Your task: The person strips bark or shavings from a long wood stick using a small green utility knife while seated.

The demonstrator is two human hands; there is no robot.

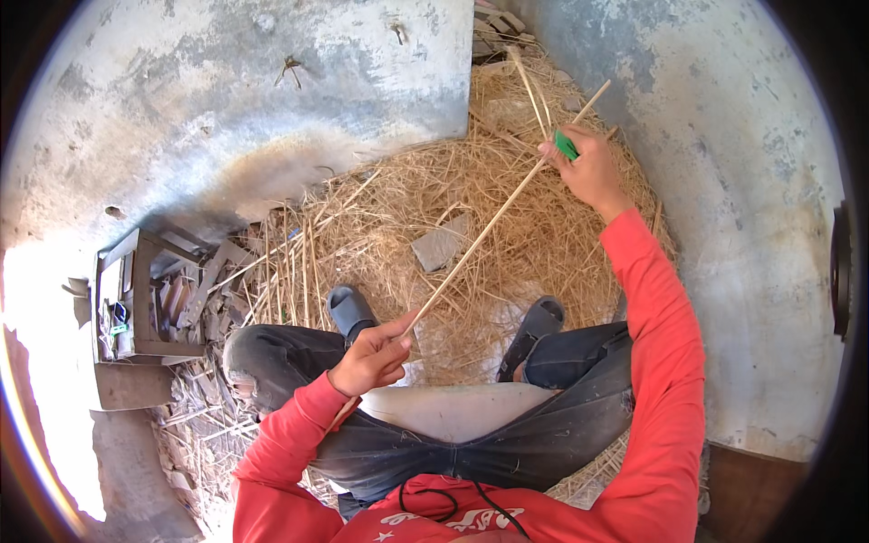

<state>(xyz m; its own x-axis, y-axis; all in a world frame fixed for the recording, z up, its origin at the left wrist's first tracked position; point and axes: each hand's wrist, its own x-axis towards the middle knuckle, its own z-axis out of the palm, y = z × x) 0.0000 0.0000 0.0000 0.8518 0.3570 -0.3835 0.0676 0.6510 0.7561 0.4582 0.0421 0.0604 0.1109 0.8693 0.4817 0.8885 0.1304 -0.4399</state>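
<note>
A long, thin, pale cane stick [484,233] slants across the picture from lower left to upper right. Its near end is pinched between the thumb and fingers of my left hand [369,360]. Farther off, my right hand [593,170] is closed around a green tool handle [566,145] and lies against the stick near its far end. Whatever blade the tool has is hidden by the fingers. Two thin pale strips [529,86] stick out beyond the right hand, apart from the stick's tip; where they join is covered.
Straw and shavings [389,244] cover the ground, with a flat grey slab [441,242] among them. A wooden box frame [145,294] stands left beside scrap wood. Long loose sticks [303,262] lie near it. Worn walls [751,226] rise around; my sandalled feet rest ahead.
</note>
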